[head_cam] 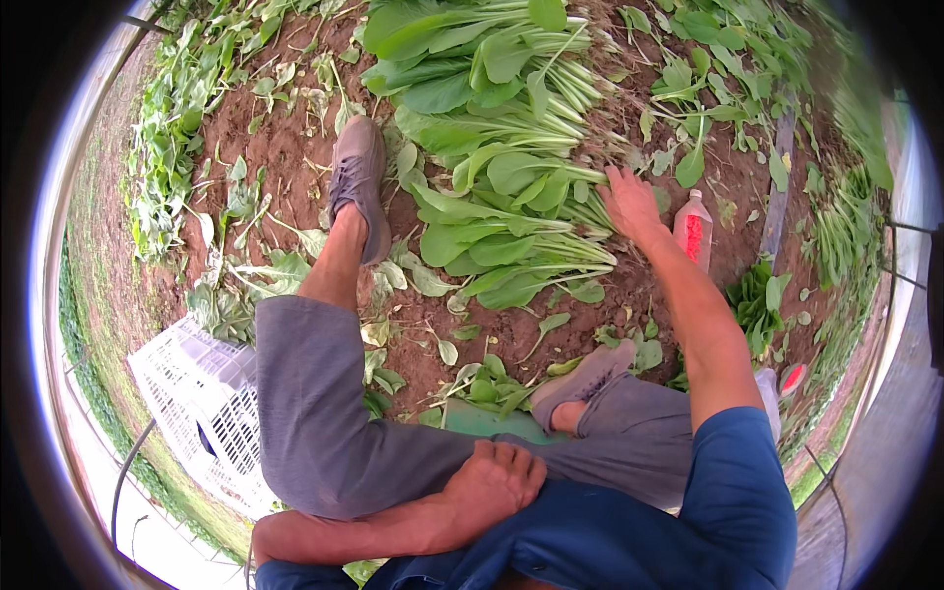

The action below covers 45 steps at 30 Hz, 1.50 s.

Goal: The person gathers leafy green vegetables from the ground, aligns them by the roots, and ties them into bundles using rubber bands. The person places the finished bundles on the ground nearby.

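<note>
My right hand (631, 200) reaches forward to the root end of a row of leafy greens (509, 177) laid on the brown soil. Its fingers touch the pale stems near the middle of the row; whether they grip any is hard to tell. The leaves point left, the roots right. My left hand (498, 476) rests in my lap with its fingers curled, and nothing shows in it. Just right of my right wrist lies a clear plastic bottle (693, 232) with bright red contents.
A white plastic crate (214, 413) stands beside my left knee. Loose leaves (166, 147) lie in a heap at the far left. A narrow board (779, 184) and more bunches of greens (848, 225) are on the right. My shoes flank the near soil.
</note>
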Each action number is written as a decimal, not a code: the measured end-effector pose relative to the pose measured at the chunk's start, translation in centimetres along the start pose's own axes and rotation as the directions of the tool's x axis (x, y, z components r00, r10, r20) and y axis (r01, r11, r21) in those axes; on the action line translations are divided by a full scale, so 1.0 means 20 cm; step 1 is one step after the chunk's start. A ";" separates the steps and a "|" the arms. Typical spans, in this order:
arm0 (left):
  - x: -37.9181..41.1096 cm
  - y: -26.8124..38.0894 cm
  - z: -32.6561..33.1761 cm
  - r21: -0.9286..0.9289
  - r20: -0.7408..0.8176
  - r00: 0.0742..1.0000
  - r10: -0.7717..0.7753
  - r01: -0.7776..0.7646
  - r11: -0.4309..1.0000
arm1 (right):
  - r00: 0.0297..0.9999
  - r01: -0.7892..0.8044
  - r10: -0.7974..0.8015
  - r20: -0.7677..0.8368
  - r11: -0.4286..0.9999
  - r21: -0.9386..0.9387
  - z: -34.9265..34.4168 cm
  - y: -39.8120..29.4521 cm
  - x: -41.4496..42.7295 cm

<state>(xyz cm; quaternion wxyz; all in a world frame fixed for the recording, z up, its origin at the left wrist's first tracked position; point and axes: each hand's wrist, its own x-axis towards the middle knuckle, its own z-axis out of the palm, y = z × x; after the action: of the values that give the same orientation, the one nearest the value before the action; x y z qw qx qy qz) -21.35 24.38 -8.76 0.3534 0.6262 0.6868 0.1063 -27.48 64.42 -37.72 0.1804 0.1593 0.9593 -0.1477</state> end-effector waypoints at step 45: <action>0.21 -0.03 -0.57 0.129 -0.690 0.724 -0.020 0.150 0.980 | 0.933 0.349 -0.274 0.233 0.847 -0.402 -1.44 -0.77 -1.17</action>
<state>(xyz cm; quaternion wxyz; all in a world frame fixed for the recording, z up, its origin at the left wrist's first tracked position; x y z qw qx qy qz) -28.81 31.60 -2.35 0.0231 0.5389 0.8033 0.2525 -20.93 54.42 0.56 0.2645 -0.0562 0.9622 0.0309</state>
